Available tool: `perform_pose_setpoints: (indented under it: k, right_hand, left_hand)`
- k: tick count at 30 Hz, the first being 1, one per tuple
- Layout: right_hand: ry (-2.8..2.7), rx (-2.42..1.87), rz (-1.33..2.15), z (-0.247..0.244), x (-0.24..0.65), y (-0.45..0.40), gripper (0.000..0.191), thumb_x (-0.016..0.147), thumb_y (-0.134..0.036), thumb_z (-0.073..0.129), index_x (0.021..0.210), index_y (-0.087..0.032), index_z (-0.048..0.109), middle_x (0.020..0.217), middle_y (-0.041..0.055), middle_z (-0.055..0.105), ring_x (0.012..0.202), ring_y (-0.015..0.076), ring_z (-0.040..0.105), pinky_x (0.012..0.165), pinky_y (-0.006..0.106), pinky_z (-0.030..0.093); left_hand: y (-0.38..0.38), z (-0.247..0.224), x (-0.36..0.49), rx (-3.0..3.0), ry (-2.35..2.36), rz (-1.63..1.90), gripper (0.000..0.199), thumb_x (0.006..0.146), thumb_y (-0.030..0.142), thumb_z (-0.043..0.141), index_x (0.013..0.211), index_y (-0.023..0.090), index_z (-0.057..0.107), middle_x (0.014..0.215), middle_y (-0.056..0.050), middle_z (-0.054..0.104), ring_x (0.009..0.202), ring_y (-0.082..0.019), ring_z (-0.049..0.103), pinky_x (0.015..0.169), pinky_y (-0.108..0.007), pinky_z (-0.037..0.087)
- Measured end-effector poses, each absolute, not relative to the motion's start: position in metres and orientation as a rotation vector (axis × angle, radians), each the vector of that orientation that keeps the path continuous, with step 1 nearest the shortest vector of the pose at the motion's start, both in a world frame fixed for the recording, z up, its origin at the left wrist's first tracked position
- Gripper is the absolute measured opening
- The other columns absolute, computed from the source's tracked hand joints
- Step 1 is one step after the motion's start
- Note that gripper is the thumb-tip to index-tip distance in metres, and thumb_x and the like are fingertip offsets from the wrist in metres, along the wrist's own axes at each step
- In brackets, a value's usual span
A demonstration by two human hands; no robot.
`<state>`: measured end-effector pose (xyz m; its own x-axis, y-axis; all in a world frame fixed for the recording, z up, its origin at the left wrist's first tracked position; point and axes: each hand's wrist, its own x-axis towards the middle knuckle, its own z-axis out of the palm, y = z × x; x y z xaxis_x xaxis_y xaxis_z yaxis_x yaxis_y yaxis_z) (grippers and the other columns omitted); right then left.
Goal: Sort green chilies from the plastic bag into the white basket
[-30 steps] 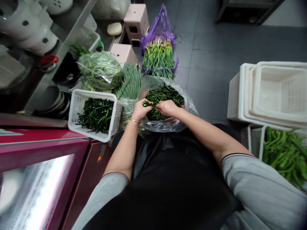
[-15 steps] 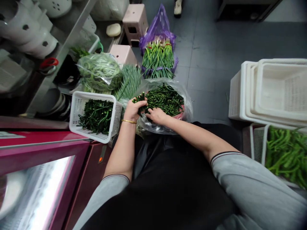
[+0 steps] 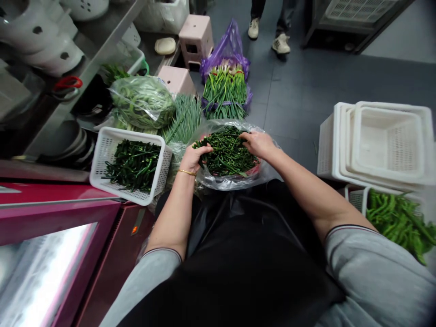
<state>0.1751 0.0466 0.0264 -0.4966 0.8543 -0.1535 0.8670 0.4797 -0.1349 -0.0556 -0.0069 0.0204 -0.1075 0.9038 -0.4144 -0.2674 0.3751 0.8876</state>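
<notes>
A clear plastic bag (image 3: 235,182) in front of me holds a heap of thin dark-green vegetables (image 3: 231,152) that look like slender chilies. At the bag's left edge my left hand (image 3: 195,158) is closed around a small bunch of them, the ends poking out above the thumb. My right hand (image 3: 258,144) is over the right side of the heap, fingers bent and pinched at some of the thin vegetables. More dark-green ones lie in a white perforated basket (image 3: 165,170) on my left.
Past the bag are green onions (image 3: 185,118) and bundled greens (image 3: 226,88) in a purple bag (image 3: 223,50). A bag of pale greens (image 3: 141,102) lies behind the basket. Stacked white baskets (image 3: 388,145) and light-green peppers (image 3: 397,218) are on the right. A person's shoes (image 3: 281,44) show ahead.
My right hand has moved from beside my left hand to the right side of the heap. My left hand still holds its bunch. The person ahead shows more, with both feet in view.
</notes>
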Motion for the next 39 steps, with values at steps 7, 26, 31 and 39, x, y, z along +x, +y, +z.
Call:
perform_pose_setpoints:
  k: [7, 26, 31, 39]
  right_hand:
    - [2.510, 1.245, -0.330, -0.001, 0.113, -0.001, 0.029, 0.088, -0.019, 0.047, 0.103, -0.007, 0.068, 0.106, 0.0228, 0.064, 0.090, 0.0265, 0.066, 0.070, 0.033, 0.048]
    - [2.723, 1.220, -0.859, 0.020, 0.124, 0.000, 0.041, 0.096, -0.031, 0.036, 0.088, -0.009, 0.069, 0.080, 0.0099, 0.069, 0.072, 0.0164, 0.061, 0.066, 0.024, 0.040]
    - [2.655, 1.067, -0.245, 0.014, 0.123, -0.014, 0.040, 0.093, -0.016, 0.032, 0.121, -0.009, 0.059, 0.119, 0.0247, 0.060, 0.093, 0.0263, 0.062, 0.071, 0.033, 0.044]
    - [2.555, 0.924, -0.206, -0.018, 0.080, -0.019, 0.053, 0.094, -0.016, 0.025, 0.146, -0.019, 0.032, 0.150, 0.0286, 0.027, 0.095, 0.0270, 0.063, 0.070, 0.039, 0.048]
  left_hand:
    - [-0.015, 0.021, -0.059, 0.722, 1.300, 1.056, 0.020, 0.052, 0.023, 0.074, 0.063, 0.014, 0.061, 0.055, 0.003, 0.056, 0.044, -0.007, 0.045, 0.037, -0.019, 0.028]
    - [-0.022, 0.019, -0.019, 0.719, 1.260, 1.364, 0.022, 0.058, 0.027, 0.075, 0.074, 0.015, 0.065, 0.074, -0.001, 0.068, 0.063, -0.011, 0.059, 0.059, -0.023, 0.047]
    - [-0.032, 0.065, -0.026, 1.057, 1.386, 1.403, 0.026, 0.058, 0.028, 0.078, 0.078, 0.018, 0.066, 0.082, -0.002, 0.068, 0.081, -0.016, 0.064, 0.070, -0.025, 0.050]
    - [-0.044, 0.058, -0.183, 0.700, 1.726, 1.802, 0.022, 0.057, 0.025, 0.071, 0.075, 0.016, 0.063, 0.070, 0.000, 0.064, 0.057, -0.010, 0.056, 0.042, -0.019, 0.038]
